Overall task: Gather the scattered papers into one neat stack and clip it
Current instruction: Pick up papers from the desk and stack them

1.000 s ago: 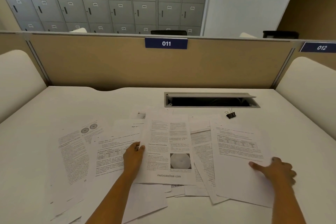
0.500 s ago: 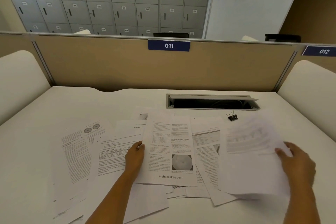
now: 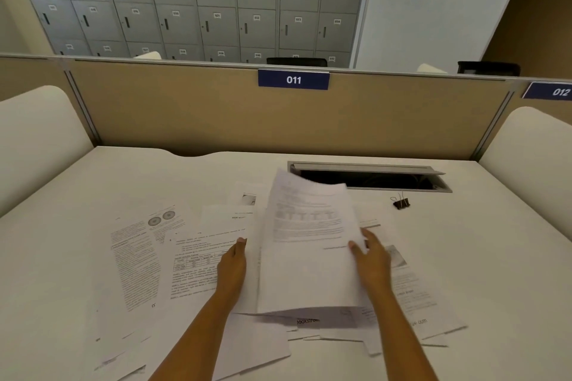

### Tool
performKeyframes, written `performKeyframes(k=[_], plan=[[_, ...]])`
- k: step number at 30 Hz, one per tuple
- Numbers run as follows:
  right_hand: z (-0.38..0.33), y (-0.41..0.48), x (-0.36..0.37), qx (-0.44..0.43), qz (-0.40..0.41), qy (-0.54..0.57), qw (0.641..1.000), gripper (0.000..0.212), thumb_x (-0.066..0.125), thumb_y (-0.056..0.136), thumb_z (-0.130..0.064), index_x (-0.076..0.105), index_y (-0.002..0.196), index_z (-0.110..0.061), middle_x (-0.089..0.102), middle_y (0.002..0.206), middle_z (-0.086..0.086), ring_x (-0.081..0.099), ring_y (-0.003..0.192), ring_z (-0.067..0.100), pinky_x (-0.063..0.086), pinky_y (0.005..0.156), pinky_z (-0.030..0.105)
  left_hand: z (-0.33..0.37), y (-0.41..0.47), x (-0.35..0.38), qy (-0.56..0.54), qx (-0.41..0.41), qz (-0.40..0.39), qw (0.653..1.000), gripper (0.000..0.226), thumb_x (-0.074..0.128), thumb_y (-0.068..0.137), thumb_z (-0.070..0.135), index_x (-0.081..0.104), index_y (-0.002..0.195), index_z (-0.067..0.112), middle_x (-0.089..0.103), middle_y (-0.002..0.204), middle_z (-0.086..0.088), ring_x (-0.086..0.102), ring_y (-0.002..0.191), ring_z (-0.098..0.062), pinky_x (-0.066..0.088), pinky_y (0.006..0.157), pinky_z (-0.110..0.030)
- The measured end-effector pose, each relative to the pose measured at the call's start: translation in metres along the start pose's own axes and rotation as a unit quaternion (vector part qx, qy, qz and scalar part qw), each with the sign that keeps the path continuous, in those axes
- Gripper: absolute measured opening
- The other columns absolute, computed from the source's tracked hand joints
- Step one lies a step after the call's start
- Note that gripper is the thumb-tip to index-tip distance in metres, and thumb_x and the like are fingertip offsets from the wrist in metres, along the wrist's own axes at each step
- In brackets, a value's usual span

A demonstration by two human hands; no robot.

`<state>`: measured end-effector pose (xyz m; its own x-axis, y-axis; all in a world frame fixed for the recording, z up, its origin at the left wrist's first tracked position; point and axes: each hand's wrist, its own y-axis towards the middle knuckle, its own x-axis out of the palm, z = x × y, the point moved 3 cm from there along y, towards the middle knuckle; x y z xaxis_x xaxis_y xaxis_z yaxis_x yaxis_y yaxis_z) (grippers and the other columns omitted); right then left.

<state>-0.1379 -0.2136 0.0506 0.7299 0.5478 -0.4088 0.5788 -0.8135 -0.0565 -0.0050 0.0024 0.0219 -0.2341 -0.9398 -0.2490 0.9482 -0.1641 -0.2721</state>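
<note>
- White printed papers (image 3: 145, 260) lie scattered and overlapping across the pale desk (image 3: 62, 195), spreading from the left side to right of centre.
- One sheet (image 3: 309, 244) is raised above the pile at the middle, tilted, its print blurred.
- Right hand (image 3: 373, 260) pinches that sheet's right edge, thumb on top and fingers behind it.
- Left hand (image 3: 232, 263) rests at the left edge of the central sheets, fingers tucked under them; whether it grips them cannot be told.
- Both hands are apart, with the raised sheet between them.
- Black binder clip (image 3: 401, 202) sits alone on the desk, to the right of the papers, near the open cable slot (image 3: 371, 179), touched by neither hand.
</note>
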Motion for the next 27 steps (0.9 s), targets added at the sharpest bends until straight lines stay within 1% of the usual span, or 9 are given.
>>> performKeyframes(k=[2, 5, 9, 12, 15, 18, 22, 25, 27], plan=[[0.01, -0.002, 0.023, 0.007, -0.032, -0.02, 0.999, 0.051, 0.056, 0.09, -0.009, 0.039, 0.139, -0.007, 0.048, 0.138, 0.018, 0.047, 0.127, 0.03, 0.037, 0.108, 0.041, 0.002, -0.002, -0.001, -0.001, -0.003, 0.002, 1.0, 0.05, 0.032, 0.097, 0.04, 0.044, 0.136, 0.011, 0.044, 0.142, -0.01, 0.04, 0.13, -0.03, 0.029, 0.11, -0.044], [0.019, -0.005, 0.044, 0.006, -0.048, -0.061, 0.997, 0.057, 0.056, 0.091, -0.01, 0.032, 0.142, -0.003, 0.042, 0.143, 0.018, 0.042, 0.131, 0.029, 0.031, 0.112, 0.037, 0.002, -0.003, -0.001, 0.022, 0.008, 0.001, 1.0, 0.044, 0.036, 0.097, 0.032, 0.049, 0.13, 0.006, 0.052, 0.134, -0.012, 0.047, 0.123, -0.03, 0.034, 0.107, -0.042], [0.023, -0.009, 0.052, -0.025, -0.036, -0.112, 0.993, 0.055, 0.055, 0.091, -0.013, 0.034, 0.141, -0.001, 0.038, 0.145, 0.017, 0.035, 0.136, 0.027, 0.025, 0.113, 0.032, -0.001, -0.001, 0.001, 0.034, 0.018, -0.007, 0.999, 0.036, 0.044, 0.095, 0.019, 0.051, 0.128, 0.006, 0.056, 0.129, -0.011, 0.053, 0.117, -0.03, 0.04, 0.102, -0.041], [0.024, -0.008, 0.049, -0.03, -0.044, -0.112, 0.992, 0.055, 0.057, 0.091, -0.015, 0.037, 0.14, -0.002, 0.04, 0.142, 0.017, 0.038, 0.133, 0.027, 0.029, 0.113, 0.034, 0.0, -0.001, 0.0, 0.003, 0.011, -0.008, 1.0, 0.027, 0.048, 0.093, 0.015, 0.058, 0.117, 0.011, 0.061, 0.122, -0.011, 0.057, 0.108, -0.03, 0.045, 0.098, -0.042], [0.026, -0.004, 0.043, -0.028, -0.051, -0.066, 0.996, 0.055, 0.063, 0.086, -0.019, 0.044, 0.136, -0.006, 0.049, 0.135, 0.015, 0.049, 0.123, 0.026, 0.041, 0.106, 0.04, -0.003, 0.001, -0.003, -0.055, -0.01, -0.013, 0.998, 0.022, 0.055, 0.089, 0.019, 0.062, 0.109, 0.011, 0.065, 0.114, -0.011, 0.061, 0.099, -0.028, 0.048, 0.094, -0.044], [0.027, -0.004, 0.035, -0.004, -0.078, 0.021, 0.997, 0.055, 0.065, 0.086, -0.025, 0.045, 0.135, -0.011, 0.052, 0.128, 0.0, 0.05, 0.12, 0.02, 0.041, 0.102, 0.034, -0.005, 0.002, -0.005, -0.103, -0.038, -0.011, 0.994, 0.031, 0.062, 0.085, 0.025, 0.062, 0.113, 0.01, 0.066, 0.111, -0.009, 0.062, 0.1, -0.029, 0.048, 0.095, -0.049], [0.031, -0.008, 0.033, 0.031, -0.126, 0.125, 0.984, 0.047, 0.066, 0.084, -0.028, 0.051, 0.128, -0.018, 0.059, 0.121, -0.003, 0.057, 0.11, 0.019, 0.047, 0.096, 0.034, -0.002, 0.002, -0.002, -0.167, -0.039, -0.014, 0.985, 0.017, 0.064, 0.084, 0.023, 0.064, 0.098, 0.014, 0.068, 0.102, -0.008, 0.064, 0.095, -0.029, 0.051, 0.091, -0.047], [0.033, -0.008, 0.028, 0.018, -0.094, 0.16, 0.982, 0.043, 0.07, 0.081, -0.025, 0.056, 0.121, -0.017, 0.063, 0.113, -0.003, 0.061, 0.102, 0.017, 0.05, 0.088, 0.031, 0.001, 0.003, -0.003, -0.149, -0.019, 0.003, 0.989, 0.023, 0.064, 0.084, 0.026, 0.064, 0.103, 0.013, 0.068, 0.103, -0.006, 0.064, 0.094, -0.027, 0.052, 0.088, -0.044], [0.033, -0.006, 0.023, 0.004, -0.068, 0.167, 0.984, 0.04, 0.071, 0.08, -0.026, 0.06, 0.117, -0.017, 0.066, 0.11, -0.002, 0.063, 0.099, 0.016, 0.052, 0.087, 0.032, 0.004, 0.004, -0.009, -0.146, 0.006, 0.028, 0.989, 0.019, 0.061, 0.086, 0.019, 0.063, 0.104, 0.013, 0.069, 0.101, -0.008, 0.066, 0.088, -0.026, 0.056, 0.078, -0.036]])
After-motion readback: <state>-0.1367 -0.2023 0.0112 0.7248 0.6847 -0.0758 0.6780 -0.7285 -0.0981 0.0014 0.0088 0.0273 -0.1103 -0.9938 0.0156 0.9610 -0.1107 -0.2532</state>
